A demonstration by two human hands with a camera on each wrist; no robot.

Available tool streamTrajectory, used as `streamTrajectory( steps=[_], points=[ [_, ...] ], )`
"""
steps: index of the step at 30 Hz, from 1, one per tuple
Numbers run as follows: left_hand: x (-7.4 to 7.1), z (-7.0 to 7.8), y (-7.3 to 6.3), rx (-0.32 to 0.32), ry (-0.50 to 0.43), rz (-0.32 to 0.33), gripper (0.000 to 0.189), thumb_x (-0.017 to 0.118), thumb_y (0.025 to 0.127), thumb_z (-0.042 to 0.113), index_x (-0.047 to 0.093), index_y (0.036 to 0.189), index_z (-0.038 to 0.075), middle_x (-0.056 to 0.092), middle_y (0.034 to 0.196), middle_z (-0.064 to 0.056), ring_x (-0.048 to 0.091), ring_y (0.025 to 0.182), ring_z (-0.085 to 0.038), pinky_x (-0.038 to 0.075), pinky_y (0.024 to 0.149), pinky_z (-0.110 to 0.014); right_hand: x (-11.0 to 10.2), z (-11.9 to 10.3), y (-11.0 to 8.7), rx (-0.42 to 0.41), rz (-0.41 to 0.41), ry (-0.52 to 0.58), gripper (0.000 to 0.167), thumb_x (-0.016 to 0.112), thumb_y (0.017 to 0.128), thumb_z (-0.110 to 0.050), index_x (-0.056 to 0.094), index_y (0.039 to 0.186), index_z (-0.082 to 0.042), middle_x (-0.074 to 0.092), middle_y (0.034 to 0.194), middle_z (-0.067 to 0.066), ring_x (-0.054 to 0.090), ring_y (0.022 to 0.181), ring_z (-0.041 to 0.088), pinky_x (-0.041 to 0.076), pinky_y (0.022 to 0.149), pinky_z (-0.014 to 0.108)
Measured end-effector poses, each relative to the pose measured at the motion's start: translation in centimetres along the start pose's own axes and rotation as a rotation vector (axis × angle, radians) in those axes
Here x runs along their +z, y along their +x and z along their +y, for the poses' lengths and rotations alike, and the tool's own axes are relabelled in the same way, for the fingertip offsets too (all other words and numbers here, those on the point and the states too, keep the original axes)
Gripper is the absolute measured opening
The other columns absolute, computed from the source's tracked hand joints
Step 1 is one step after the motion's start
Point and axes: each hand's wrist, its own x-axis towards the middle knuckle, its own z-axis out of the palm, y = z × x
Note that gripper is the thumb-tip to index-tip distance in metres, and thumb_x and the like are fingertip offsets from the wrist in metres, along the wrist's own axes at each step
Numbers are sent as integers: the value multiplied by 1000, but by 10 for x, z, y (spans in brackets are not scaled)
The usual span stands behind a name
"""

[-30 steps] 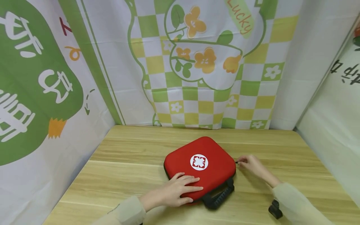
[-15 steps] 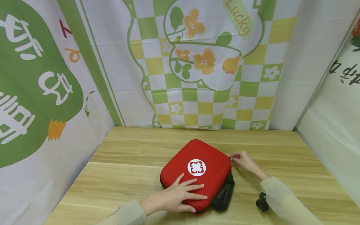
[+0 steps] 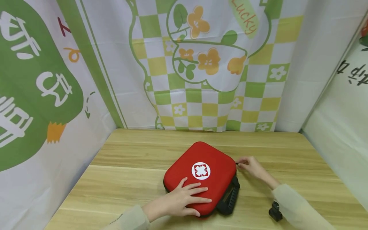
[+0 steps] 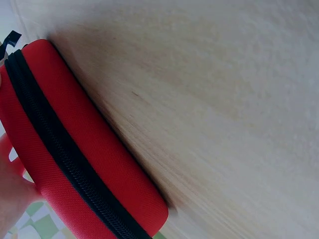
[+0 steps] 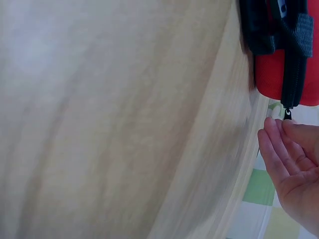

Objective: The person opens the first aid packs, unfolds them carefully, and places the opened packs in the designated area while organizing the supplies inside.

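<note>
A red zippered case (image 3: 212, 163) with a white round emblem lies flat on the wooden table, its lid down. Spread fingers of my left hand (image 3: 182, 201) rest on the lid's near left part. At the case's right corner, my right hand (image 3: 253, 166) pinches a small black zipper pull (image 5: 287, 115) between thumb and fingertips. The black carrying handle (image 3: 230, 201) points toward the near right. In the left wrist view, the black zipper (image 4: 65, 154) runs shut along the red side wall.
The wooden table (image 3: 129, 159) extends around the case. A green-and-yellow checked curtain (image 3: 207, 105) hangs behind the far edge, with printed cloth (image 3: 342, 127) at the right. A black wrist-camera mount (image 3: 275, 211) sits beside the right sleeve.
The case has turned counterclockwise and shifted slightly left, its handle swinging to the right side. My right hand has moved a little left with the zipper pull; the left stays on the lid.
</note>
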Motion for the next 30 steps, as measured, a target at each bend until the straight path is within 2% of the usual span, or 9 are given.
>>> streamTrajectory(
  steps=[7, 17, 24, 27, 30],
  points=[
    [1, 0, 0, -6, 18, 14, 51, 45, 85, 52, 35, 133, 38, 32, 140, 7, 29, 128, -18, 24, 95, -57, -2, -2, -12, -43, -16, -69, 10, 58, 80, 5, 62, 85, 11, 64, 79, 17, 61, 69, 19, 49, 62, 25],
    [4, 1, 0, -7, 28, 32, 51, 44, 85, 52, 35, 133, 39, 32, 140, 7, 29, 128, -17, 24, 95, -58, 5, -12, -42, -111, -91, 54, 10, 57, 80, 6, 61, 86, 13, 63, 78, 17, 60, 67, 7, 50, 60, 22],
    [6, -1, 3, -27, 55, 51, 50, 44, 85, 54, 36, 133, 39, 33, 140, 7, 29, 128, -17, 26, 93, -58, 23, -30, -56, -96, -36, 153, 7, 54, 79, 12, 60, 82, 14, 62, 78, 20, 59, 65, 4, 51, 57, 25],
    [7, -2, 6, -32, 64, 65, 50, 44, 85, 54, 37, 132, 39, 34, 139, 6, 30, 128, -18, 26, 94, -57, 30, -35, -61, -141, -37, 179, 6, 54, 77, 15, 59, 80, 15, 62, 76, 21, 58, 67, 1, 51, 57, 26],
    [8, -2, 10, -47, 66, 73, 51, 45, 84, 53, 37, 132, 38, 35, 139, 5, 32, 127, -18, 25, 94, -57, 37, -39, -65, -190, -21, 151, 7, 55, 76, 15, 61, 80, 13, 62, 77, 20, 56, 72, -2, 51, 58, 23]
  ],
)
